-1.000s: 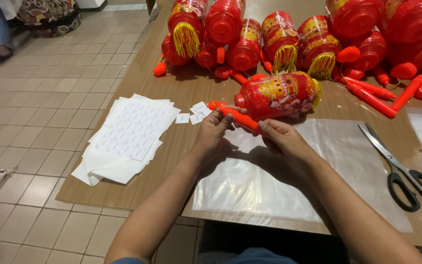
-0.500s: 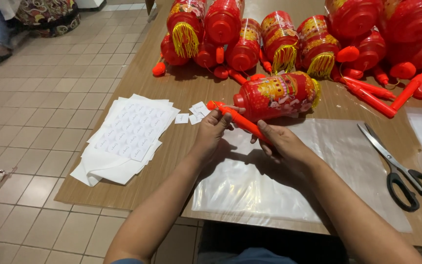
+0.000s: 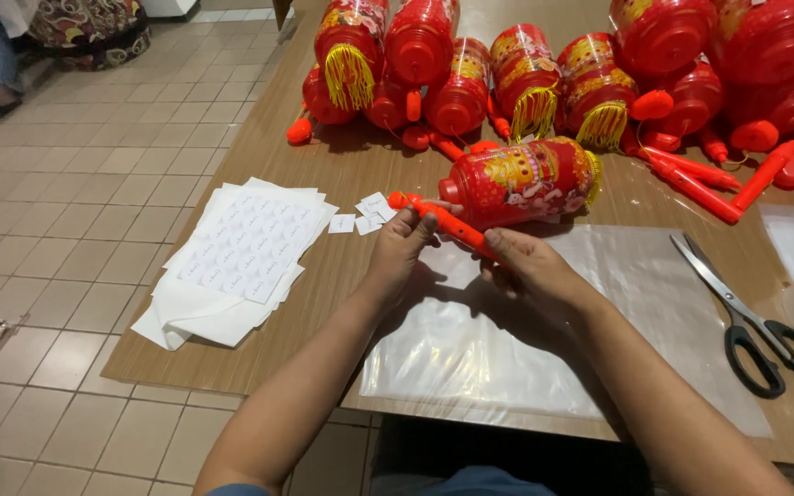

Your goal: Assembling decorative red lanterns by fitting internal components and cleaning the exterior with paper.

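Both forearms reach up from the bottom edge, converging toward the middle of the wooden table (image 3: 259, 165). They pass over a clear plastic sheet (image 3: 507, 358) that lies flat on the near part of the tabletop. The left hand (image 3: 402, 250) is bent at the wrist, its fingers curled and pinched together on the outer end of an orange handle stick (image 3: 443, 223), thumb on top. The right hand (image 3: 530, 266) lies palm down at about four o'clock from the left, its fingers closed round the stick's other end. The stick slants from ten o'clock down to four o'clock between the two hands, and its far side lies against a red cylindrical lantern (image 3: 521, 179) resting on its side just beyond them. At nine o'clock from the hands a stack of white sticker sheets (image 3: 241, 257) lies fanned, with a few small white stickers (image 3: 365, 219) loose beside it. Black-handled scissors (image 3: 751, 317) lie at three o'clock. Farthest off, at twelve o'clock, a heap of red lanterns (image 3: 544, 73) with yellow tassels crowds the table's far end.
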